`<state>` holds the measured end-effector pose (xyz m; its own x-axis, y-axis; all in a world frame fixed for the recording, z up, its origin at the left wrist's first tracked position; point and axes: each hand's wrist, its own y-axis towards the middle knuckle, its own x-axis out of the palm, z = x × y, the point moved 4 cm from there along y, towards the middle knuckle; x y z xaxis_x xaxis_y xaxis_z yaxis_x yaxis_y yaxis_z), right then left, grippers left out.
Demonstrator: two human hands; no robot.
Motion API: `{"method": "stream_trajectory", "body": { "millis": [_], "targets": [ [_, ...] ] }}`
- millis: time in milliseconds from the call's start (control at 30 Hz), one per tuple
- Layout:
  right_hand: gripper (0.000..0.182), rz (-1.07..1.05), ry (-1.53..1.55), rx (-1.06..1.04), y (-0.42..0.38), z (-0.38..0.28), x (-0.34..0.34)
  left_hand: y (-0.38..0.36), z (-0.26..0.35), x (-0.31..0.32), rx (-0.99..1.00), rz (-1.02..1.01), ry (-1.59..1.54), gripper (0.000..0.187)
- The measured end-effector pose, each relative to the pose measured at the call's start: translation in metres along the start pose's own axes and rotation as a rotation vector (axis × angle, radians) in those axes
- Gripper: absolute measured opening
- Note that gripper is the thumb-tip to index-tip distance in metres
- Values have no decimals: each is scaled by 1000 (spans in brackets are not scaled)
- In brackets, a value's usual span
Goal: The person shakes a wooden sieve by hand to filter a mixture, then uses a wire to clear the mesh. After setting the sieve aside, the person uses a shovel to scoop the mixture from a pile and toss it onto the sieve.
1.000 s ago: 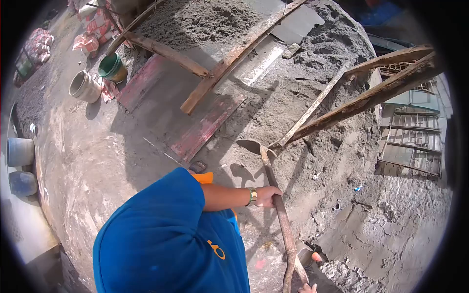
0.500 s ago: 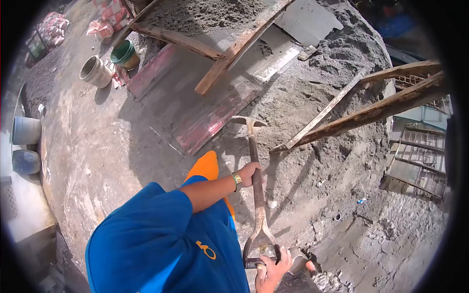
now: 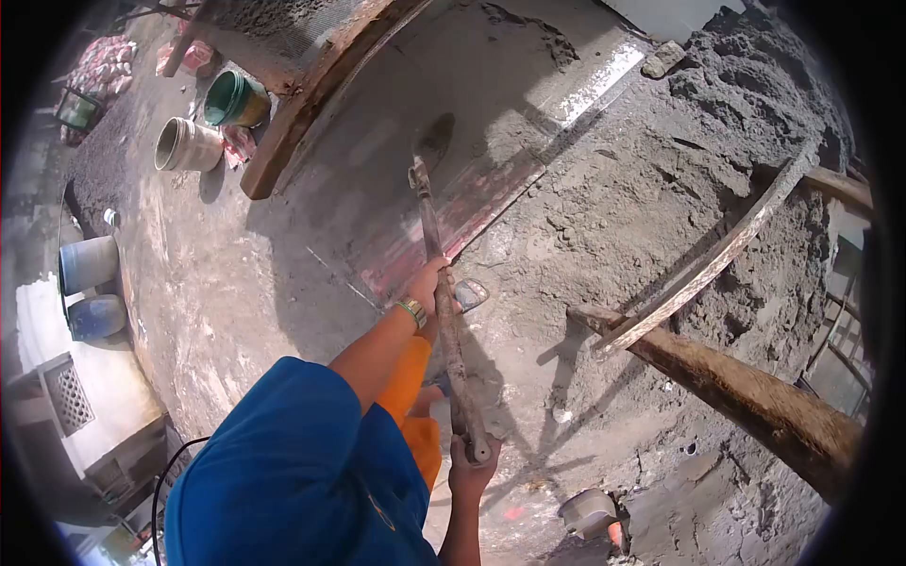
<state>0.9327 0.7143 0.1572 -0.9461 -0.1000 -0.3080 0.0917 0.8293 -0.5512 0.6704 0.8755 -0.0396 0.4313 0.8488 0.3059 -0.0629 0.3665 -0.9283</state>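
A long shovel (image 3: 451, 344) slants away from me, its far end over the sand-dusted board (image 3: 401, 259) with worn red paint. My left hand (image 3: 431, 285), below a gold-coloured watch, is wrapped round the middle of the shaft. Nearer my body, my right hand (image 3: 472, 464) is closed on the grip end, which is seen almost edge-on. The blade is hard to make out against the grey surface; a dark patch lies just beyond the shovel's tip. My foot in a sandal (image 3: 470, 295) shows beside the shaft.
A wooden-framed mesh screen (image 3: 316, 38) stands ahead, its thick beam (image 3: 330, 90) reaching toward me. Grey sand (image 3: 604, 208) spreads right, crossed by a timber (image 3: 746, 401) and a pale strip (image 3: 713, 255). A white bucket (image 3: 187, 144) and green bucket (image 3: 236, 99) stand left.
The shovel has swung forward and left, from the sand's edge to over the board. Its grip has turned from face-on to edge-on. Both hands keep hold, and the view has shifted.
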Motion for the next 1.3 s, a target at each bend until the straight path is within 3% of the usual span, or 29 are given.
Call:
{"method": "stream_trajectory", "body": {
  "millis": [33, 67, 100, 233, 333, 667, 767, 933, 1067, 1133, 1300],
  "targets": [
    [32, -23, 30, 60, 13, 0, 11, 5, 14, 0, -15, 26, 3, 14],
    [30, -54, -55, -56, 32, -23, 19, 11, 34, 2, 91, 48, 39, 13],
    [30, -62, -57, -36, 47, -25, 24, 17, 50, 4, 201, 63, 76, 12],
    [27, -156, -71, -97, 94, -61, 49, 43, 92, 8, 226, 37, -37, 9],
    [26, -202, -37, 8, 104, -72, 63, 61, 105, 10, 180, -51, -1, 9],
    [32, -145, -94, 22, 131, -70, 57, 97, 101, 23, 216, -46, -59, 14],
    [32, -144, -102, -24, 134, -76, 63, 105, 101, 11, 127, -29, -73, 16],
    [31, -155, -78, -29, 126, -73, 70, 98, 100, 11, 191, 65, 50, 18],
    [30, -146, -16, 27, 118, -71, 68, 86, 96, 17, 145, -14, -31, 17],
    [29, -151, 17, 70, 112, -69, 65, 79, 92, 20, 153, 12, 84, 16],
    [27, -150, -49, -14, 98, -69, 47, 67, 67, 33, 165, 29, 5, 14]
  ]
}}
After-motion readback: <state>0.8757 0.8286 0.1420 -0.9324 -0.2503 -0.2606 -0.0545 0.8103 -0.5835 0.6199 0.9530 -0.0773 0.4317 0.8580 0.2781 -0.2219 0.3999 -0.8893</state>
